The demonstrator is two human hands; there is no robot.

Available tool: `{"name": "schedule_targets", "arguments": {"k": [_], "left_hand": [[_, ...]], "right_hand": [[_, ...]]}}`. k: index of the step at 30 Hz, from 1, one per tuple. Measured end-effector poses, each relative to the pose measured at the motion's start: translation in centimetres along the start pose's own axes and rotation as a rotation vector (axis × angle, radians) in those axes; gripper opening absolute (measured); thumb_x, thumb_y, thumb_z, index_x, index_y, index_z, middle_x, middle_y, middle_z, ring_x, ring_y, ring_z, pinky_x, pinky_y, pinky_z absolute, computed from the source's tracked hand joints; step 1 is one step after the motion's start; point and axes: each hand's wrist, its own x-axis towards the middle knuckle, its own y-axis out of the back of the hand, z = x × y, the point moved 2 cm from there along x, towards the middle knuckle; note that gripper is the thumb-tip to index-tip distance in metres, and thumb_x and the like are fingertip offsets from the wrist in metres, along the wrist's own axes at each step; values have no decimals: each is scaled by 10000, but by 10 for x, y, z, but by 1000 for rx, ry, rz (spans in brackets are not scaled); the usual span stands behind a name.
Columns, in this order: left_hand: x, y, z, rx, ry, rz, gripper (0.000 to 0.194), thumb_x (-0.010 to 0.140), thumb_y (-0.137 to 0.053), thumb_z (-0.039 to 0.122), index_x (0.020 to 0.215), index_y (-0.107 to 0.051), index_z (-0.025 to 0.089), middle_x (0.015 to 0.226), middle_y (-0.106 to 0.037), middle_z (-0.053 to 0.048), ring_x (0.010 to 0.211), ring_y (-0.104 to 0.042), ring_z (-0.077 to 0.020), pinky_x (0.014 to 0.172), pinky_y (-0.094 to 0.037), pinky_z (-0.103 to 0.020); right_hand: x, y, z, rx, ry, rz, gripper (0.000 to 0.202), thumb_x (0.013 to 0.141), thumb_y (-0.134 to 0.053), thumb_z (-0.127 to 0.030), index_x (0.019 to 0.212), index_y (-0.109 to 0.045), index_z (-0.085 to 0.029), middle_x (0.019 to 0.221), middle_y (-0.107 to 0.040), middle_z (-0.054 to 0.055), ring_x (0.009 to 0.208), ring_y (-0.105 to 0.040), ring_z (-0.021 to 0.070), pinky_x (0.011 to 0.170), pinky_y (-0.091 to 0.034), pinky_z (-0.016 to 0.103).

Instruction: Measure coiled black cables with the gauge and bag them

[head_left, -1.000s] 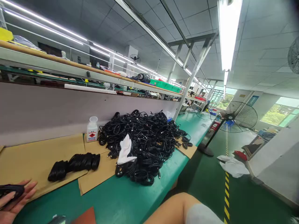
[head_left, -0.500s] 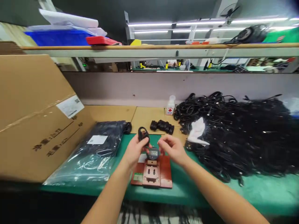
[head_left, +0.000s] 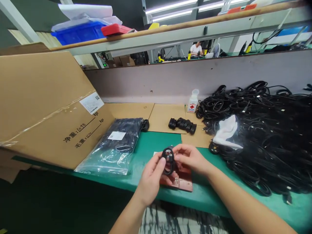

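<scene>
A coiled black cable (head_left: pixel 168 161) is pinched between the thumb and fingers of my left hand (head_left: pixel 150 177). My right hand (head_left: pixel 192 159) closes on the coil's right side, its fingertips against the cable. Both hands hover over a reddish-brown fixture plate (head_left: pixel 186 182) on the green mat, covering most of it. The gauge with the digital display is hidden behind the hands and the coil.
A large cardboard box (head_left: pixel 44 97) and a clear bag of cables (head_left: pixel 117 146) lie to the left. Behind are coiled cables (head_left: pixel 182 125) and a white bottle (head_left: pixel 193 101). A black cable heap (head_left: pixel 268 136) with a white cloth (head_left: pixel 226 131) fills the right.
My view has turned and tilted. The coil has come nearer to me, over the fixture. My right hand has moved from beside the gauge onto the coil.
</scene>
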Motion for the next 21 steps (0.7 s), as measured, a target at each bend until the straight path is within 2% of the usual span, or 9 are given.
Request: {"name": "schedule_targets", "arguments": {"k": [5, 10, 13, 17, 21], "left_hand": [[-9, 3, -3, 90, -43, 48, 379, 967, -543, 430, 1265, -600, 202, 1005, -716, -68, 875, -698, -199, 714, -593, -271], [-14, 3, -2, 119, -85, 89, 358, 986, -503, 419, 1262, -635, 232, 1131, -705, -68, 982, -667, -222, 771, -582, -279], [-15, 4, -3, 163, -121, 155, 310, 974, -535, 392, 1190, -676, 221, 1133, -710, -63, 1029, -654, -214, 865, -551, -274], [-18, 8, -5, 129, -111, 248, 243, 928, -607, 377, 1098, -680, 219, 1064, -725, -53, 956, -680, -201, 818, -565, -265], [-23, 8, -1, 135, -119, 266, 185, 879, -664, 320, 1019, -682, 201, 1007, -729, -62, 939, -692, -208, 833, -566, -280]], "right_hand": [[-4, -7, -2, 9, -31, -70, 330, 787, -800, -398, 917, -629, -147, 684, -644, -20, 550, -603, 87, 556, -525, 217], [-9, -12, -3, -4, -42, -91, 343, 788, -797, -418, 916, -612, -160, 737, -657, -9, 582, -615, 99, 572, -539, 234], [-10, -14, -5, -13, -41, -96, 356, 784, -796, -437, 904, -607, -160, 735, -650, -9, 593, -607, 102, 585, -537, 242], [-12, -18, -7, -55, -53, -105, 335, 812, -771, -439, 892, -617, -153, 724, -650, 0, 606, -597, 104, 598, -534, 246], [-18, -22, -8, -32, -53, -129, 285, 825, -768, -395, 889, -633, -152, 727, -655, 5, 605, -598, 100, 587, -525, 233]]}}
